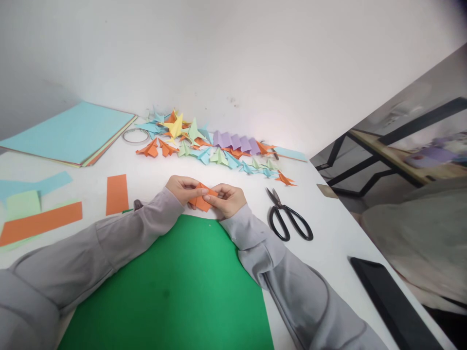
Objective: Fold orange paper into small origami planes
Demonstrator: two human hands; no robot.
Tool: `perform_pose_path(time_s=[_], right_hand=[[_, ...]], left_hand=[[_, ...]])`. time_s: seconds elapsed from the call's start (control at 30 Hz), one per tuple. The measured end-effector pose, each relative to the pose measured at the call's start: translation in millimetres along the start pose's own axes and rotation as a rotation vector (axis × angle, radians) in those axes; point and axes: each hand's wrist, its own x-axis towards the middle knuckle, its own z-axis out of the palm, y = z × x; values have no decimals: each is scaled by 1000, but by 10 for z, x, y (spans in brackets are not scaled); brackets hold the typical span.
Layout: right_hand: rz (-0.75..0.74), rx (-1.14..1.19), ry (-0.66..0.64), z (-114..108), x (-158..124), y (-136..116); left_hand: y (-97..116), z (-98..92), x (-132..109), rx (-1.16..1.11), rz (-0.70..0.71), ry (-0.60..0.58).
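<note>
A small piece of folded orange paper (202, 201) is held between my two hands, just beyond the far edge of a green sheet (175, 282). My left hand (181, 189) pinches its left side between thumb and fingers. On the other side, my right hand (230, 199) grips the right edge, thumb on top. Creases show on the paper's face; its lower layers are partly hidden by my fingers. Black-handled scissors (286, 216) lie to the right of my right hand, blades pointing away.
Several folded paper figures (219, 156) and a purple pleated strip (235, 142) line the wall. A stack of coloured sheets (76, 133), a tape roll (135, 136) and orange strips (116, 194) lie left. A black phone-like slab (390, 296) lies near the right edge.
</note>
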Motion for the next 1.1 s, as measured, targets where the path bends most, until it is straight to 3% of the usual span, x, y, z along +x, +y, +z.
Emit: perform_pose_path(time_s=[0.9,1.1], right_hand=[[21,8,-20,36,-51,-88],[76,-22,-137,17,-22,-91]], left_hand=[[-24,10,12,-20,-13,11],[28,18,-29,22,-27,21]])
